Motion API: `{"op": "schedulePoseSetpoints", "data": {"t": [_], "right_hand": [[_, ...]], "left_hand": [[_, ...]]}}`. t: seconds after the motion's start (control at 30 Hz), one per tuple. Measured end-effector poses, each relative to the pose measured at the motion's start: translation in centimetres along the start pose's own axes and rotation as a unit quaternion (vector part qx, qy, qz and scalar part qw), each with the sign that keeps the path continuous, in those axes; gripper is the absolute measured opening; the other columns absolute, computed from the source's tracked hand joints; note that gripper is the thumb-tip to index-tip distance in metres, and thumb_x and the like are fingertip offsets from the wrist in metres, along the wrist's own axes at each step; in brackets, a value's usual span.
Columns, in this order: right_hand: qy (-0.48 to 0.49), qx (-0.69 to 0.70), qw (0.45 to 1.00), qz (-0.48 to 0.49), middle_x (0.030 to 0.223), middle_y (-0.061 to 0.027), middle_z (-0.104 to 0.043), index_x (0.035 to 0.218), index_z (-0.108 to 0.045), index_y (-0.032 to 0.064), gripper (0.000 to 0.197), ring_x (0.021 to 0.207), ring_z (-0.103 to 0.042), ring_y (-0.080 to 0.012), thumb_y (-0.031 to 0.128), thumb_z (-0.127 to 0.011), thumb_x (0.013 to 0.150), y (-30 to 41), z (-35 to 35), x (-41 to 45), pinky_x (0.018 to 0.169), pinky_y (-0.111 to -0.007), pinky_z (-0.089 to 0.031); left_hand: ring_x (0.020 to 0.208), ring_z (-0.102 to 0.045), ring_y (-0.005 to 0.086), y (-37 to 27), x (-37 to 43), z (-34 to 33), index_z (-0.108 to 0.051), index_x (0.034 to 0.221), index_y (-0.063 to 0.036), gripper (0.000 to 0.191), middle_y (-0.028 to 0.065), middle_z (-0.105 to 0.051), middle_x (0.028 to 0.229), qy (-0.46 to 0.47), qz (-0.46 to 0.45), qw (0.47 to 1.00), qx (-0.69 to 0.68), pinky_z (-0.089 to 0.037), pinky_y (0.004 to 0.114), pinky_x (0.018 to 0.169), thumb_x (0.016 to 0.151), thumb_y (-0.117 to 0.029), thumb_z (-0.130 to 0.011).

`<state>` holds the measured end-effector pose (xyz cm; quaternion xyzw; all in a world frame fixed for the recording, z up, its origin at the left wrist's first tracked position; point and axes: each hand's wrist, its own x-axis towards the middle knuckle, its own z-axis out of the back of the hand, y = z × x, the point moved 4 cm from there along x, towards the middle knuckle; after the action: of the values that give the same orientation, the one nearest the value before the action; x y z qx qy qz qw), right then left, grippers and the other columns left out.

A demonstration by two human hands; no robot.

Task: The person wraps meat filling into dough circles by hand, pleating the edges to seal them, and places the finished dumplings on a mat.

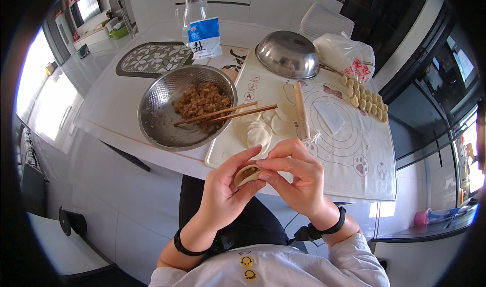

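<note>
A dumpling (pixel 246 175) with brown filling showing in its open fold is held over the table's front edge. My left hand (pixel 231 188) cups it from the left, thumb below and fingers above. With thumb and fingertips my right hand (pixel 298 175) pinches the wrapper's right end. Just beyond my hands lie flat round dough wrappers (pixel 259 135), some overlapping in a pile. To their left stands a hammered steel bowl (pixel 155 112) of minced filling (pixel 203 99). A pair of wooden chopsticks (pixel 243 114) rests in it, their ends reaching over the wrappers.
Behind the wrappers a rolling pin (pixel 302 110) lies on the printed mat (pixel 353 142), beside a white scraper (pixel 328 116). Several finished dumplings (pixel 366 99) stand in rows at right. Farther back are an upturned steel bowl (pixel 288 55), a plastic bag (pixel 343 55), a salt packet (pixel 205 40) and a glass jug (pixel 195 9).
</note>
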<state>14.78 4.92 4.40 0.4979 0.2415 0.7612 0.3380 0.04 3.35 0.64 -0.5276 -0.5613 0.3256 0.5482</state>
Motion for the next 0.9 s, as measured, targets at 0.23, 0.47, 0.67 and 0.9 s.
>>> {"op": "schedulePoseSetpoints", "data": {"t": [0.23, 0.47, 0.67, 0.9], "right_hand": [[-0.034, -0.067, 0.989, 0.126, 0.085, -0.0070, -0.063, 0.084, -0.070, 0.0022, 0.020, 0.079, -0.058, -0.0256, -0.004, -0.073, 0.066, 0.8, -0.4, 0.0, 0.067, -0.033, -0.049], [0.016, -0.118, 0.981, 0.153, 0.103, -0.0125, -0.061, 0.109, -0.067, -0.0001, 0.038, 0.092, -0.056, -0.0307, 0.007, -0.075, 0.072, 1.2, -0.3, 0.2, 0.080, -0.037, -0.047], [-0.026, 0.006, 0.999, 0.022, 0.115, -0.0166, -0.055, 0.124, -0.058, 0.0004, 0.056, 0.099, -0.056, -0.0302, 0.017, -0.078, 0.075, 0.7, -0.1, -0.6, 0.086, -0.036, -0.047], [-0.059, 0.106, 0.992, -0.041, 0.094, -0.0100, -0.062, 0.103, -0.067, -0.0017, 0.032, 0.084, -0.061, -0.0178, 0.004, -0.079, 0.073, -0.7, -1.2, -1.3, 0.072, -0.028, -0.049]], "left_hand": [[0.085, -0.065, 0.0092, 0.0, -0.2, 0.1, -0.057, 0.120, 0.0037, 0.036, 0.0085, -0.070, 0.095, 0.019, -0.011, 0.998, 0.066, -0.051, 0.022, 0.076, 0.085, 0.003, -0.065], [0.089, -0.067, 0.0146, -0.5, -0.1, 0.7, -0.057, 0.118, 0.0044, 0.032, 0.0119, -0.069, 0.100, -0.019, -0.015, 0.997, 0.072, -0.053, 0.024, 0.076, 0.090, -0.008, -0.065], [0.107, -0.063, 0.0303, 0.3, 0.2, 1.0, -0.047, 0.122, 0.0030, 0.047, 0.0235, -0.062, 0.113, -0.037, 0.006, 0.977, -0.209, -0.057, 0.036, 0.084, 0.089, -0.024, -0.067], [0.110, -0.061, 0.0299, 1.2, 0.4, 1.4, -0.048, 0.115, -0.0043, 0.043, 0.0229, -0.061, 0.117, -0.031, -0.001, 0.959, -0.282, -0.054, 0.036, 0.088, 0.087, -0.030, -0.068]]}}
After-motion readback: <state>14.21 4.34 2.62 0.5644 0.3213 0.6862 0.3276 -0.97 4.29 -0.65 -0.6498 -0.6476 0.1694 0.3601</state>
